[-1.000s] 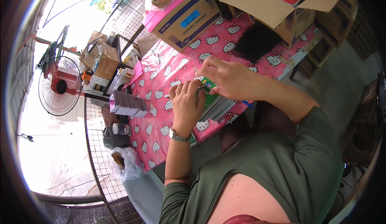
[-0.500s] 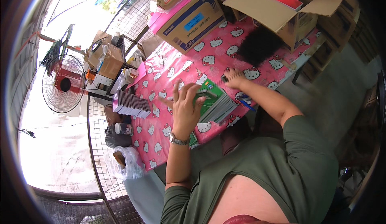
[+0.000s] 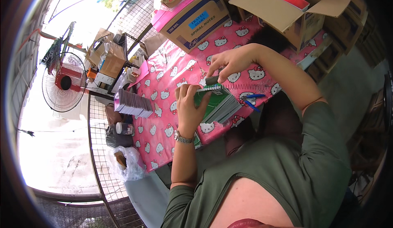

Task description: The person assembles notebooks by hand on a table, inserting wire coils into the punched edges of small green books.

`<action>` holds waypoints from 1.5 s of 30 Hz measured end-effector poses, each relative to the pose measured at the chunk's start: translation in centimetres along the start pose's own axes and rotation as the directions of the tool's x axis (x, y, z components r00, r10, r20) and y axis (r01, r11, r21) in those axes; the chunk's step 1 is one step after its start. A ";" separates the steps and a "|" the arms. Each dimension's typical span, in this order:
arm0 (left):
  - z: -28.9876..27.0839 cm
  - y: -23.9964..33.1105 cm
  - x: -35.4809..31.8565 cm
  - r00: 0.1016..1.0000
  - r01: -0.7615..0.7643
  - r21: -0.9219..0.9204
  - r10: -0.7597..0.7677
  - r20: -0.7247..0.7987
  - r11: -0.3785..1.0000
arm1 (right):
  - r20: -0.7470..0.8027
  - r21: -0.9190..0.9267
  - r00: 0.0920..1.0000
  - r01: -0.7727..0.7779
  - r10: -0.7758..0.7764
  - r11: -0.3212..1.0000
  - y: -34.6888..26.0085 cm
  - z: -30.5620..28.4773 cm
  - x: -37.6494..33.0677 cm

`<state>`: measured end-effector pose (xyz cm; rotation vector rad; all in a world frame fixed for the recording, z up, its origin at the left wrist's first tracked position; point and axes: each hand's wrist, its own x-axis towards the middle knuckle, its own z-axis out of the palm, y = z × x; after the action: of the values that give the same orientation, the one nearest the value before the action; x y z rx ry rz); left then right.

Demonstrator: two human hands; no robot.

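My left hand (image 3: 189,105) is closed on the left end of a green notebook (image 3: 213,99), thumb on its cover. The notebook rests on a stack of similar notebooks (image 3: 223,110) at the table's near edge. A thin dark wire coil (image 3: 247,86) runs along its punched far edge and stretches out to the right. Above that edge, my right hand (image 3: 233,63) pinches a short dark cylinder (image 3: 212,80), which seems to touch the coil. Blue-handled pliers (image 3: 251,99) lie right of the stack, jaws toward it.
A pink cat-patterned cloth (image 3: 163,125) covers the table. Left stands a row of dark-covered notebooks (image 3: 133,103). At the back are a closed carton (image 3: 196,21), an open carton (image 3: 282,11) and a black pile of coils (image 3: 268,38). A fan (image 3: 65,82) stands far left.
My right hand has moved up and left with the dark cylinder, to the notebook's far edge. My left hand has come down from raised fingers to grip the notebook. The coil now stretches out rightward.
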<state>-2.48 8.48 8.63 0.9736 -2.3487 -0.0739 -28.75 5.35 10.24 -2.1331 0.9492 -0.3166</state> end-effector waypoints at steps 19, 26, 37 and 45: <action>-0.6 -3.1 -0.5 0.989 0.149 -0.339 -0.137 0.059 0.929 | 0.008 0.460 0.990 0.120 -0.140 0.879 -0.1 -0.4 2.9; 0.3 -3.5 -0.1 0.993 0.101 -0.401 -0.071 0.091 0.911 | -0.026 0.776 0.954 0.208 -0.298 0.596 0.0 0.3 3.1; 0.4 -3.6 0.3 0.987 0.150 -0.485 -0.105 0.119 0.861 | 0.002 0.655 0.961 0.209 -0.278 0.726 -0.4 0.0 3.7; 0.2 -4.1 -0.4 0.918 0.383 -0.563 -0.372 0.140 0.733 | -0.363 0.362 0.909 -0.067 0.207 0.930 11.4 3.3 7.4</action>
<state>0.25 5.69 7.19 1.1009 -1.9004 -0.9162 -28.05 -3.09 -0.93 -1.6990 1.1710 -0.8052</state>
